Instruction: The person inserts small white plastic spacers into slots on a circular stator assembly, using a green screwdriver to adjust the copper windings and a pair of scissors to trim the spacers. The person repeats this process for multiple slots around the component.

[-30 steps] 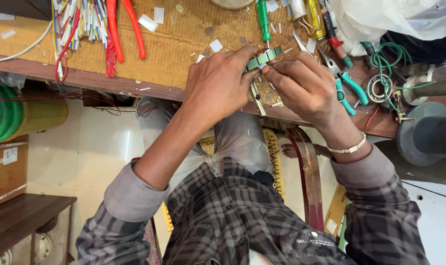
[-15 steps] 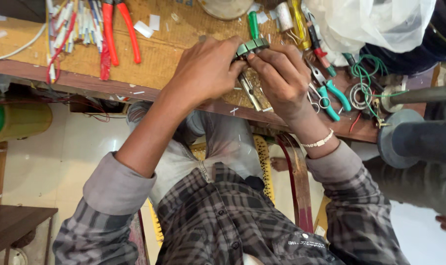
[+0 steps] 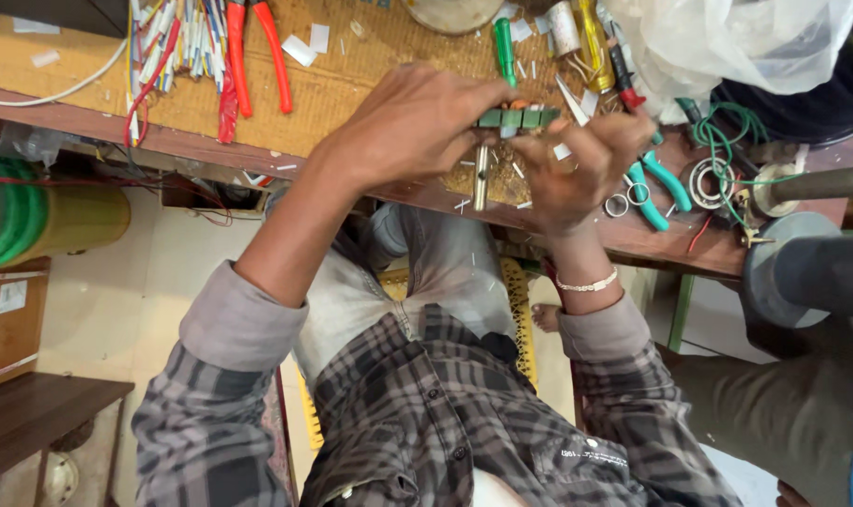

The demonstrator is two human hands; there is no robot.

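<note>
Two hands share one part. Head view: green terminal strip (image 3: 515,118) lies long axis 9-to-3 over the workbench (image 3: 351,94); left hand (image 3: 412,122) pinches its 9 o'clock end, right hand (image 3: 586,164) its 3 o'clock end, fingers closed on it. Since half a second earlier, the strip sits levelled and the hands lower in frame.
</note>
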